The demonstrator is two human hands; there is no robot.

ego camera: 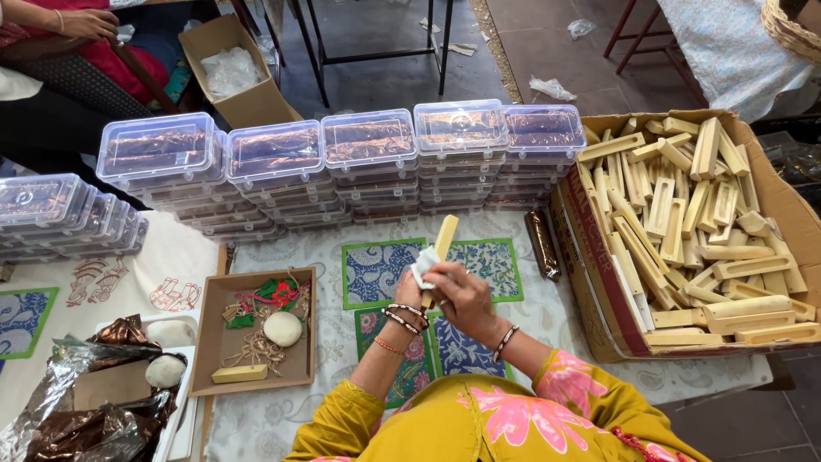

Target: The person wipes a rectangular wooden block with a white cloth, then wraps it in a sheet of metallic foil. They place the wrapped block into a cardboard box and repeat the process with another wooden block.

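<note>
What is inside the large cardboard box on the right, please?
The cardboard box is heaped with pale wooden pieces, many slotted or bar-shaped. The lower layers and the box floor are covered by the pile.

Stacked clear plastic boxes [368, 141]; wood-filled carton [599, 257]

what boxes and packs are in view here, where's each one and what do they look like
Clear boxes: stacked in a row across the table's back, clear lids, brown contents.
Big carton: right of the table, open, brown with red print, full of pale wooden pieces.
Small carton: on the floor behind the stacks, open, holding clear plastic.
Brown tray: front left, shallow, with threads and a white ball.
Brown roll: beside the big carton, shiny wrap.
Foil wrap: bottom left, crumpled, silver and brown.
</note>
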